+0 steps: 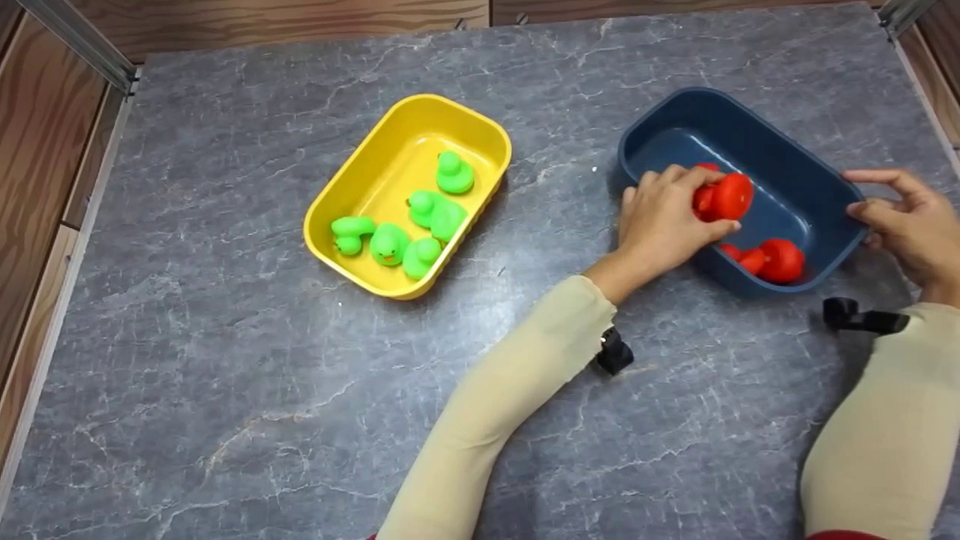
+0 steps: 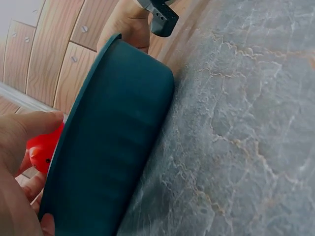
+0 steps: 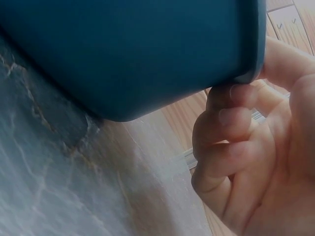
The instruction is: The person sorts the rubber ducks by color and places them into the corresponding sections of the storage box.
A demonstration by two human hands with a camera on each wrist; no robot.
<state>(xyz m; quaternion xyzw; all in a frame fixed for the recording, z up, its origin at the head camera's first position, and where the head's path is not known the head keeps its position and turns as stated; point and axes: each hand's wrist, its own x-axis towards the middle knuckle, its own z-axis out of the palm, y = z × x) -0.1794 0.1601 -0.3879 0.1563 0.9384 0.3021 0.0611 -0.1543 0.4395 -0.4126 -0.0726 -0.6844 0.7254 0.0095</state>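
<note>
My left hand holds a red rubber duck between thumb and fingers, over the near-left side of the dark blue bin. In the left wrist view, the duck's orange beak and black eye show just beyond the bin's rim. More red ducks lie at the bin's near end, and another bit of red shows behind the held one. My right hand pinches the bin's right end at the rim; in the right wrist view its curled fingers sit under the lip.
A yellow bin with several green rubber ducks stands to the left on the grey marbled tabletop. Wood-patterned panels border the table at the back and sides.
</note>
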